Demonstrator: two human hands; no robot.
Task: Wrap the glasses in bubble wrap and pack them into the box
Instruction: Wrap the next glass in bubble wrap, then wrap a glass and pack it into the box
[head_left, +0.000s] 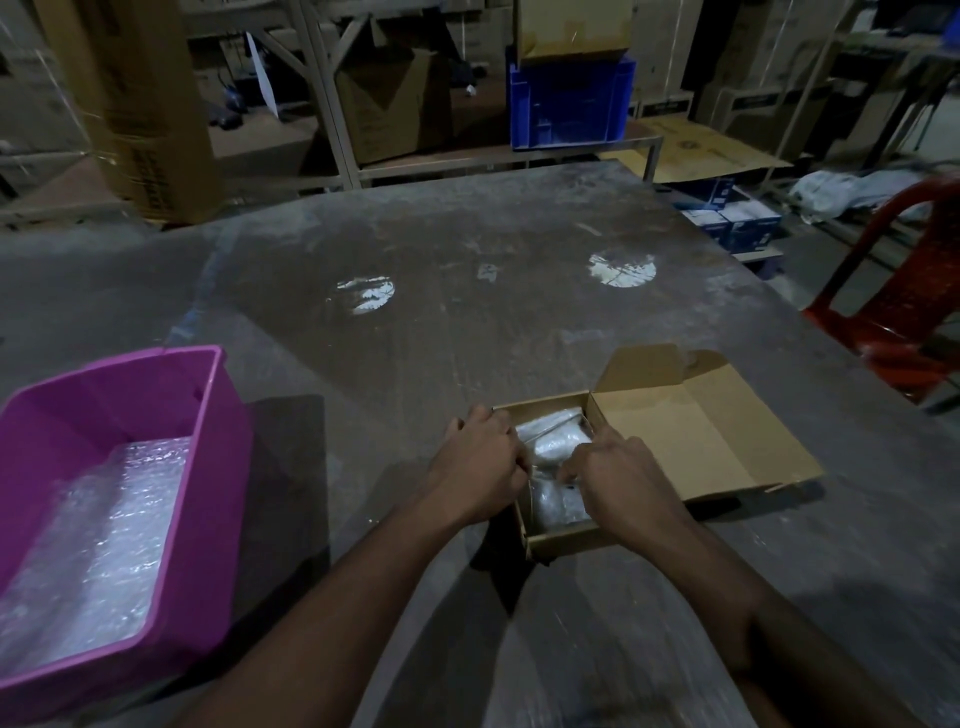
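Both hands, left (480, 457) and right (618, 475), fingers curled, tuck bubble-wrapped glasses (556, 441) inside the cardboard box (563, 538); lid (691, 436) unclosed.

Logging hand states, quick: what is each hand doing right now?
Left hand: fingers curled at the box left wall; what it grips cannot be told.
Right hand: fingers curled down onto the bubble-wrapped bundle inside; grip unclear.

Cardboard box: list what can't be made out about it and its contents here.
- Glasses: unseen in the head view; only bubble-wrapped bundles show inside the cardboard box.
- Bundle count: unclear, covered by the left hand and right hand.
- Fingertips: curled out of sight, grip unclear.
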